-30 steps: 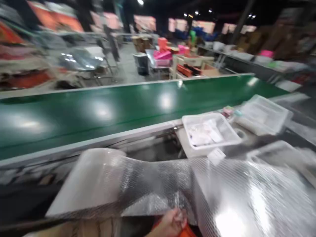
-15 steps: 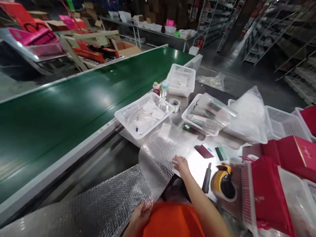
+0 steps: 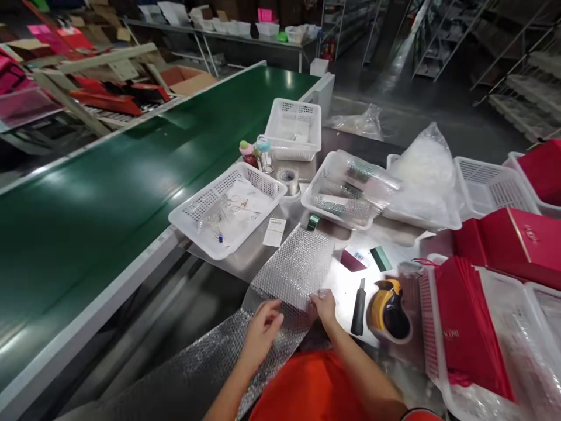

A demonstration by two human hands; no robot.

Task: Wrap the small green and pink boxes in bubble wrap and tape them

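Observation:
A long sheet of bubble wrap (image 3: 295, 266) runs from the tabletop over the near edge and down to the lower left. My right hand (image 3: 324, 305) pinches its right edge near the front of the table. Over the middle of the sheet is my left hand (image 3: 264, 328), fingers loosely bent and apart, with nothing visible in it. Right of the sheet lie a black-handled cutter (image 3: 358, 310), a yellow and black tape dispenser (image 3: 389, 310), a dark red box (image 3: 353, 259) and a green box (image 3: 380, 258). A white printed label (image 3: 274, 232) lies beyond the wrap.
A green conveyor belt (image 3: 131, 169) passes along the left. White baskets (image 3: 188, 217) stand across the back, one with bubble-wrapped items (image 3: 346, 204). A tape roll (image 3: 288, 181) and two small bottles (image 3: 265, 158) stand between them. Red bags (image 3: 468, 327) fill a basket at right.
My left hand has let go of the lower wrap and moved up over it. The sheet now lies flatter on the table, off the label. My right hand has closed on its edge.

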